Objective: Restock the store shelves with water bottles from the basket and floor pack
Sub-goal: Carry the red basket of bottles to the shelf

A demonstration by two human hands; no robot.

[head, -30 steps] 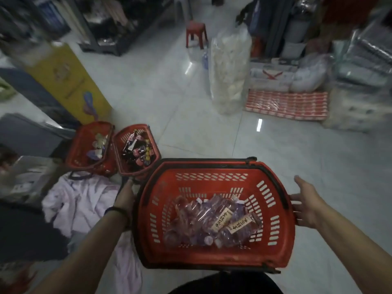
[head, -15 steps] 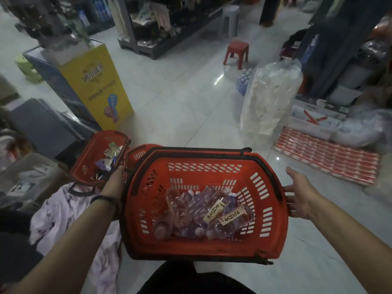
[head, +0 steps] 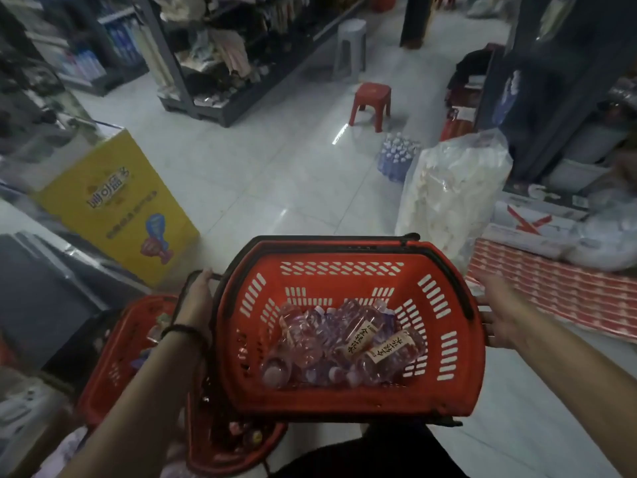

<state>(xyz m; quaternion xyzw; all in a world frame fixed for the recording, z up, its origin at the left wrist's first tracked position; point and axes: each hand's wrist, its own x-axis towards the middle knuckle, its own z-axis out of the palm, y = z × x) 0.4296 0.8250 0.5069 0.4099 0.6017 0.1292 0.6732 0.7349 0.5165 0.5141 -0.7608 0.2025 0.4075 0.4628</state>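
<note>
I carry a red plastic basket (head: pixel 344 405) at waist height in front of me. Several clear water bottles (head: pixel 339 343) lie loose in its bottom, two with tan labels. My left hand (head: pixel 196 298) grips the basket's left rim by the black handle. My right hand (head: pixel 499 312) presses flat against its right side, thumb raised and fingers straight. A shrink-wrapped pack of water bottles (head: pixel 396 157) stands on the floor ahead, to the right. Dark store shelves (head: pixel 241 63) stand farther back on the left.
Two more red baskets (head: pixel 131 357) with goods sit low at my left. A yellow carton (head: pixel 113 208) stands at left, a red stool (head: pixel 370 105) and a grey stool (head: pixel 350 50) ahead. A big clear bag (head: pixel 451 194) and red-patterned packs (head: pixel 551 298) line the right.
The basket has moved forward and left with me, past the two floor baskets, which now lie below my left arm. The shelves and the floor pack have come into view.
</note>
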